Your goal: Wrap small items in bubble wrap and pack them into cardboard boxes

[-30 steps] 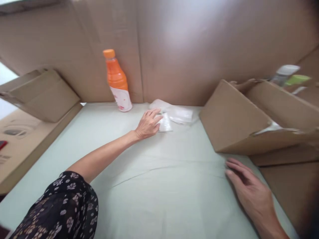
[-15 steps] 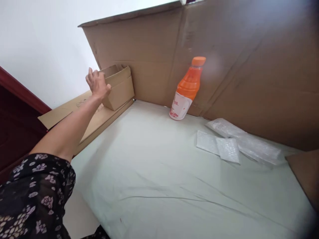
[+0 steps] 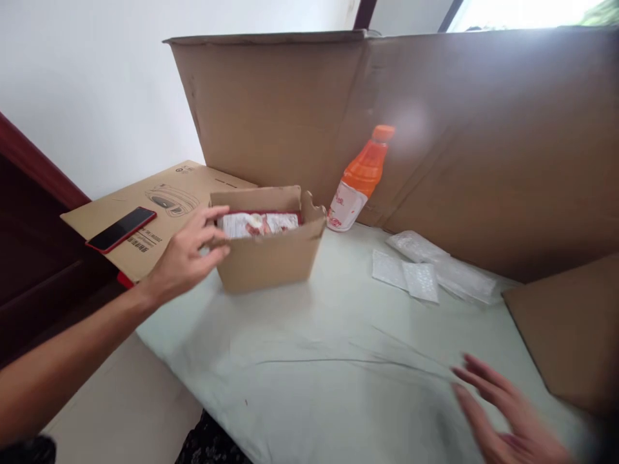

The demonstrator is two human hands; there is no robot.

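A small open cardboard box (image 3: 271, 261) stands on the pale green cloth, slightly blurred. Inside it lies a white package with reddish patches (image 3: 261, 224). My left hand (image 3: 191, 251) is at the box's left end, thumb and fingers apart, with fingertips overlapping its rim; whether they press on it is unclear. My right hand (image 3: 503, 409) hovers over the cloth at the lower right, holding nothing, its fingers stretched out and blurred.
An orange-capped bottle (image 3: 360, 180) leans behind the box, against a tall cardboard wall (image 3: 280, 96). Bubble-wrap pieces (image 3: 435, 264) lie to its right. At left, a phone (image 3: 123, 229) rests on a printed cardboard box (image 3: 178, 187). A brown cardboard flap (image 3: 575, 328) stands at right.
The small box has come from the printed cardboard at left onto the cloth, with my left hand moving right alongside it. My right hand has entered at the lower right. The phone is now uncovered.
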